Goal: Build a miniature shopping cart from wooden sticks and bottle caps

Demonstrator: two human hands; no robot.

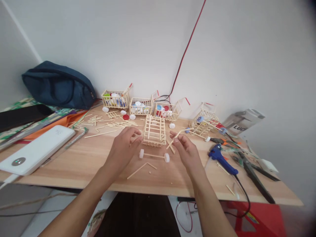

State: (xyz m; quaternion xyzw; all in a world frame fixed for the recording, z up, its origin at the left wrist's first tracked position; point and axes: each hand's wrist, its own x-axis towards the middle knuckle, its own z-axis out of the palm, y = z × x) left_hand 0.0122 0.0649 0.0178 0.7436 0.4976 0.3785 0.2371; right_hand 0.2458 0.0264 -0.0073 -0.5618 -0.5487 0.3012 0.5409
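Observation:
A small cart body (154,130) built of thin wooden sticks lies on the wooden table (81,161) in front of me. My left hand (124,147) hovers just left of it, fingers curled and apart, holding nothing. My right hand (185,148) is just right of it and pinches a thin wooden stick (182,131) that points up and to the right. Between my hands lies an axle with two white cap wheels (154,155). Two loose sticks (142,167) lie in front of the axle.
Three finished stick carts filled with bottle caps (142,105) line the wall, another cart (204,120) to the right. A blue glue gun (222,159), pliers (254,174), a white power bank (37,149), a dark bag (58,84) and scattered sticks (108,123) surround them.

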